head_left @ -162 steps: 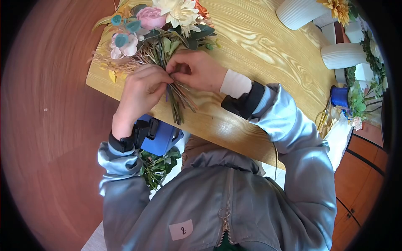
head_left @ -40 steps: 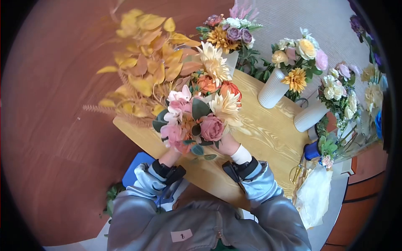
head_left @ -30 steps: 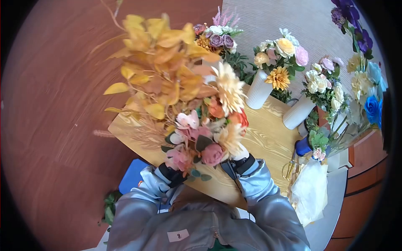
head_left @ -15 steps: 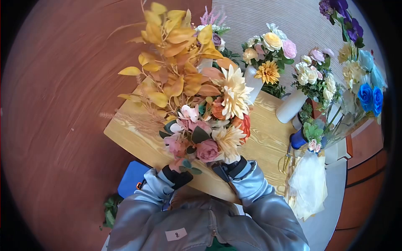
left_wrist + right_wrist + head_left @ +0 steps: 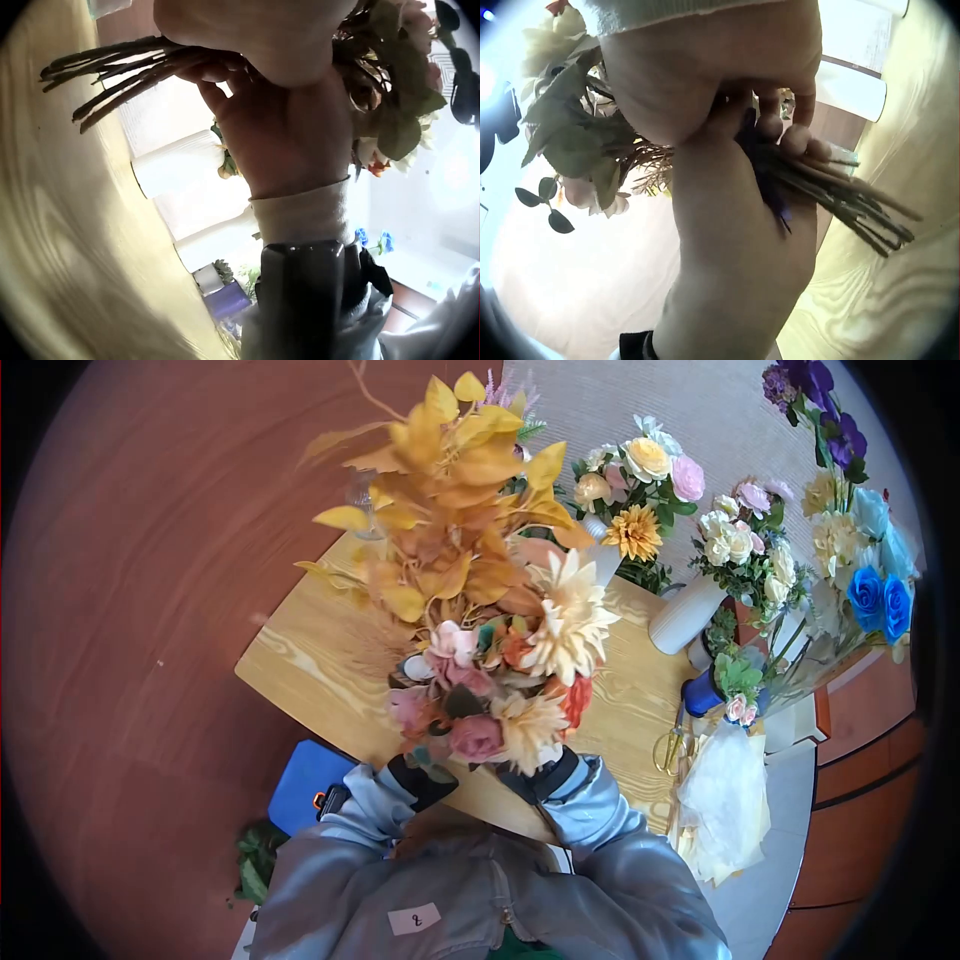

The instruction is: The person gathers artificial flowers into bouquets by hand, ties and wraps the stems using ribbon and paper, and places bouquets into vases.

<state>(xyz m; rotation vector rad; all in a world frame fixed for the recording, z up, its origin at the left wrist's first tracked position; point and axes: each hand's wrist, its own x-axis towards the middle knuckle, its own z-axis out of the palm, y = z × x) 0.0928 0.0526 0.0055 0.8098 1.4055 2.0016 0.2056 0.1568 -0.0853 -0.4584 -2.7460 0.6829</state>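
Both my hands hold an upright bouquet of artificial flowers by its stems over the table. Its yellow leaves [image 5: 460,470] stand tallest, above cream dahlias [image 5: 570,618], a dusky pink rose [image 5: 476,737] and orange-red blooms. The flowers hide both hands in the head view. In the right wrist view, my right hand [image 5: 712,75] curls round the stems [image 5: 855,202] from one side, and my left hand [image 5: 735,232] wraps them from the other. A dark purple ribbon [image 5: 774,199] circles the stems between the hands. Bare stem ends [image 5: 112,71] stick out below, over the tabletop.
White ribbed vases [image 5: 688,615] with flowers line the table's far right side. Gold scissors [image 5: 670,750], a blue spool [image 5: 703,695] and pale wrapping sheets [image 5: 722,800] lie at the right. A blue stool [image 5: 305,785] stands at the left below the wooden table [image 5: 290,660].
Earlier the bouquet lay low over the table with my fingers working at its stems. It has since been raised upright in both hands, and its leafy top has swung slightly right.
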